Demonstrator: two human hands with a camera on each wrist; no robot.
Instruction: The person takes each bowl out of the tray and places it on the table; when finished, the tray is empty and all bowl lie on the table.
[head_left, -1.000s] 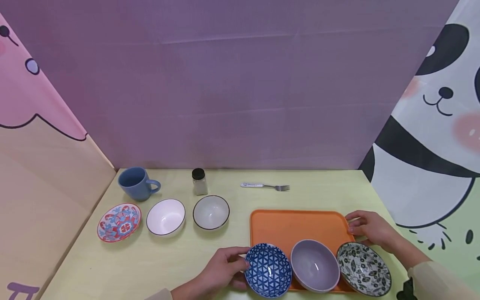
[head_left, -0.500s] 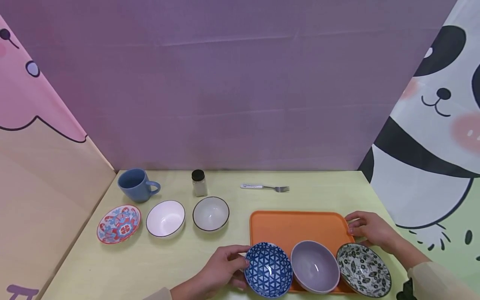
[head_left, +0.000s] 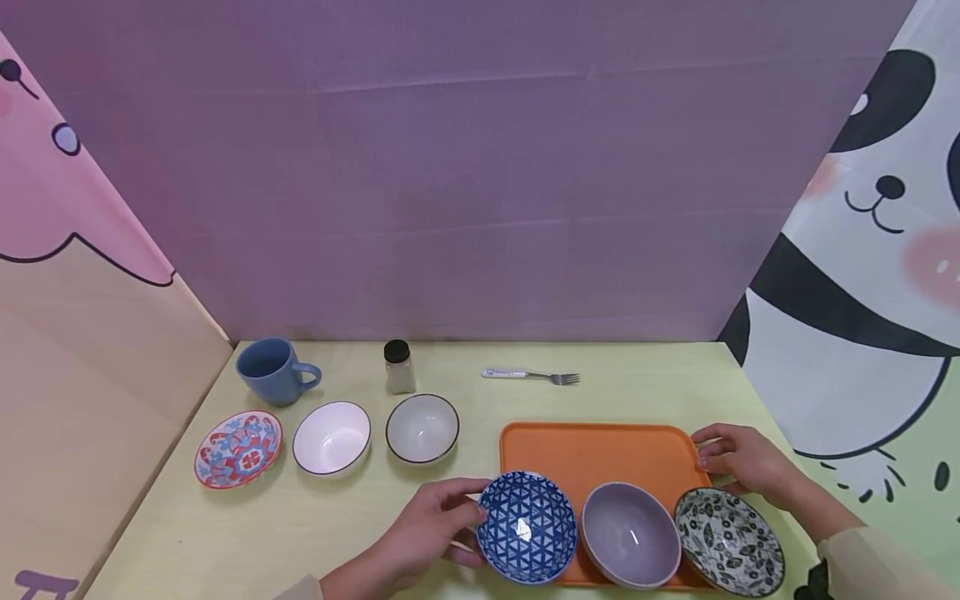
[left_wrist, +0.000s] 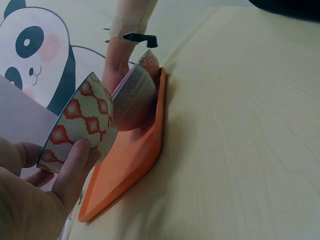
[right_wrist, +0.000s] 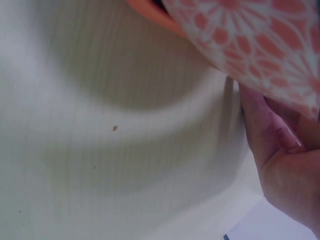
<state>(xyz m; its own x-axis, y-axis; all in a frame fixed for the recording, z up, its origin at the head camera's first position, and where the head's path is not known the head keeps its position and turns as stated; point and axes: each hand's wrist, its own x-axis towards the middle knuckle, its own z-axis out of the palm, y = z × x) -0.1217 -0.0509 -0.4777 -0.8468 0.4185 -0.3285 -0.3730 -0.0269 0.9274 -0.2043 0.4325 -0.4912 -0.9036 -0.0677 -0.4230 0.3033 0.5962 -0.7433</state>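
Note:
My left hand (head_left: 435, 529) pinches the rim of a blue-and-white patterned bowl (head_left: 527, 527). Its outside (left_wrist: 80, 122) has red motifs on white; it is tilted and held up, apart from the orange tray (head_left: 592, 450) in the left wrist view. A lilac bowl (head_left: 630, 535) sits on the tray's front part. To its right, a bowl with a black leaf pattern (head_left: 729, 542) leans over the tray's right edge. My right hand (head_left: 750, 462) rests against that edge near the back corner, fingers fairly straight. In the right wrist view, the leaf bowl's red-patterned outside (right_wrist: 250, 45) covers its fingertips.
On the left stand a blue mug (head_left: 272, 371), a red-and-blue patterned dish (head_left: 239, 450) and two white dark-rimmed bowls, one left (head_left: 332, 438) and one right (head_left: 423, 428). A black-lidded jar (head_left: 400, 367) and a fork (head_left: 529, 376) lie further back, before a purple backdrop (head_left: 480, 208).
My left hand has moved the blue-and-white bowl slightly left and up, away from the lilac bowl. The right hand and the tray have stayed in place.

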